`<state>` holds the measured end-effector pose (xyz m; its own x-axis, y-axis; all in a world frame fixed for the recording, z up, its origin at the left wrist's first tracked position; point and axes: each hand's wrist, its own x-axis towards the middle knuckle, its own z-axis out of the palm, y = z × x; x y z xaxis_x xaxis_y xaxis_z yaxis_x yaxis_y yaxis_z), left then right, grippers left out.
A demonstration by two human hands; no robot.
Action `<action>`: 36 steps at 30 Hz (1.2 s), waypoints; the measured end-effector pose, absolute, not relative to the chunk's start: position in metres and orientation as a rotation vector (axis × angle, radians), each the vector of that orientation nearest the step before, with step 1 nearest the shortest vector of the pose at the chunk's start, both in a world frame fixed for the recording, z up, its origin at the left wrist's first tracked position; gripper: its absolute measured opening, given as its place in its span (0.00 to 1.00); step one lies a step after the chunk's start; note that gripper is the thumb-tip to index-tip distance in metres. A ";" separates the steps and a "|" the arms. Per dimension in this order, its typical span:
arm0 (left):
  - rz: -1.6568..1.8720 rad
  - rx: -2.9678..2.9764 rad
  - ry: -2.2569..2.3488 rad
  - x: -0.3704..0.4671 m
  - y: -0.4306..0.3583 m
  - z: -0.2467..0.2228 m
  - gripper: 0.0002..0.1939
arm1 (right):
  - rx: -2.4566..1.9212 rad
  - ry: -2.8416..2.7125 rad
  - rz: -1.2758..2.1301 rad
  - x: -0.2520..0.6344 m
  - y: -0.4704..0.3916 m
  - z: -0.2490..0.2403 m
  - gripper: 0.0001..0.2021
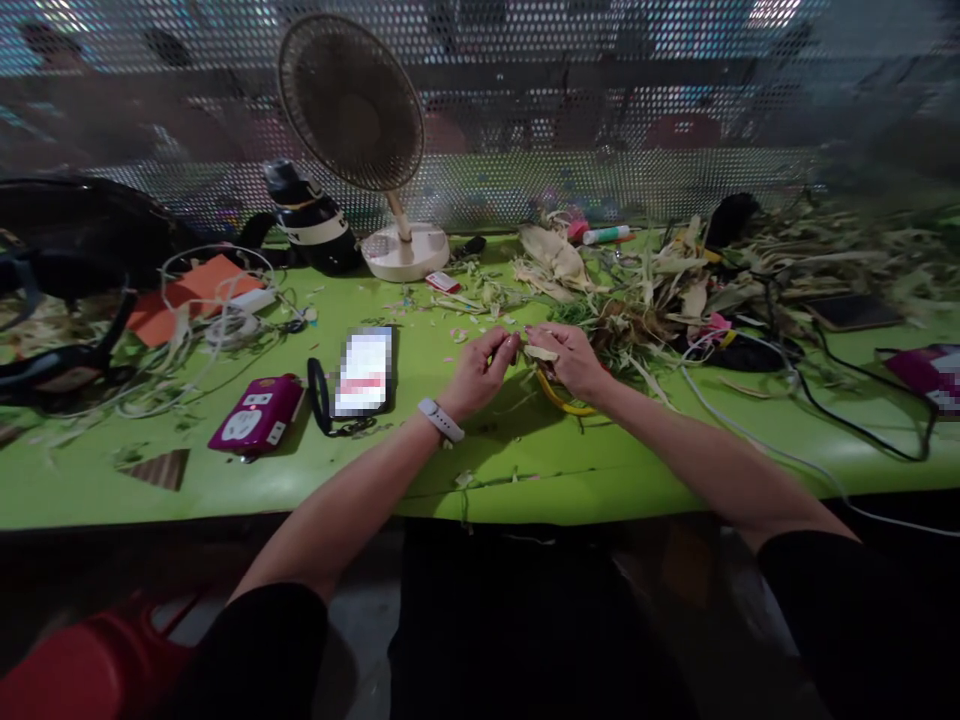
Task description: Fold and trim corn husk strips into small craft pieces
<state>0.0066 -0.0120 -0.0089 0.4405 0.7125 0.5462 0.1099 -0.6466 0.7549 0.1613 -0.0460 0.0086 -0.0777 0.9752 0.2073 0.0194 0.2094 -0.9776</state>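
Observation:
Over the green table (442, 475) my two hands are close together. My left hand (480, 375) is closed, thumb pressed to the index finger, and what it pinches is too small to name. A pale strip of dried husk (541, 353) pokes out of my right hand (570, 360), whose fingers are curled round it. Below my right hand lies a yellow ring-shaped thing (562, 402), partly hidden by the hand. Just beyond is a heap of dried husks and green plant bits (637, 315).
A fan (405, 250) and black bottle (315, 225) stand at the back. Left of my hands are a lit phone (365, 370) and a purple power strip (259, 415). White cable (780, 455) crosses the right side, near a dark phone (855, 311). A perforated metal screen (495, 120) rises behind.

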 end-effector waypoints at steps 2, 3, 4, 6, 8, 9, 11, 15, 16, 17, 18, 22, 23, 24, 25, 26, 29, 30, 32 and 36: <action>1.207 2.076 0.716 0.006 -0.013 -0.006 0.25 | -1.051 -1.354 1.050 0.160 -0.046 0.007 0.25; 1.208 2.086 0.724 0.005 -0.014 -0.005 0.25 | -1.058 -1.347 1.040 0.160 -0.045 0.007 0.25; 1.207 2.092 0.727 0.005 -0.014 -0.004 0.26 | -1.063 -1.344 1.038 0.161 -0.044 0.006 0.25; 1.189 2.085 0.718 0.005 -0.014 -0.005 0.26 | -1.071 -1.354 1.077 0.164 -0.041 0.006 0.25; 1.156 2.054 0.711 0.005 -0.012 -0.008 0.25 | -1.069 -1.357 1.195 0.168 -0.037 0.007 0.24; 1.134 2.032 0.712 0.005 -0.012 -0.010 0.25 | -1.062 -1.348 1.279 0.171 -0.036 0.008 0.24; 1.090 1.986 0.717 0.005 -0.010 -0.013 0.24 | -1.047 -1.337 1.425 0.175 -0.034 0.011 0.26; 1.023 1.979 0.681 0.002 -0.011 -0.012 0.23 | -1.107 -1.520 1.344 0.179 -0.036 0.015 0.27; 1.009 2.006 0.671 0.002 -0.011 -0.011 0.22 | -1.129 -1.573 1.299 0.179 -0.036 0.016 0.26; 0.997 2.038 0.665 0.001 -0.011 -0.010 0.22 | -1.148 -1.610 1.264 0.179 -0.037 0.017 0.25; 0.987 2.071 0.662 0.000 -0.011 -0.009 0.22 | -1.162 -1.638 1.243 0.180 -0.037 0.018 0.24; 0.946 2.211 0.697 -0.001 -0.009 -0.006 0.18 | -1.222 -1.855 0.996 0.184 -0.036 0.018 0.19; 0.935 2.245 0.725 -0.001 -0.008 -0.006 0.16 | -1.241 -1.938 0.849 0.186 -0.035 0.018 0.18; 0.921 2.277 0.759 -0.001 -0.008 -0.005 0.15 | -1.261 -2.015 0.693 0.187 -0.034 0.017 0.17; 0.911 2.300 0.793 -0.001 -0.008 -0.005 0.14 | -1.279 -2.078 0.548 0.188 -0.033 0.016 0.15; 0.902 2.314 0.820 -0.001 -0.008 -0.004 0.13 | -1.299 -2.130 0.436 0.189 -0.032 0.015 0.14; 0.895 2.323 0.852 0.000 -0.009 -0.002 0.13 | -1.350 -2.226 0.282 0.190 -0.031 0.011 0.14; 0.897 2.318 0.848 0.000 -0.009 -0.002 0.13 | -1.359 -2.245 0.248 0.190 -0.030 0.010 0.14; 0.905 2.297 0.819 0.000 -0.010 -0.001 0.14 | -1.366 -2.266 0.188 0.189 -0.031 0.008 0.14; 0.960 2.204 0.734 0.000 -0.011 -0.001 0.17 | -1.356 -2.301 0.165 0.188 -0.032 0.009 0.14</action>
<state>0.0001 -0.0107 -0.0014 0.5820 0.6878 0.4339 0.2387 -0.6545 0.7174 0.1879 -0.0318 0.0094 -0.4071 0.8528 0.3270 0.7973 0.5065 -0.3283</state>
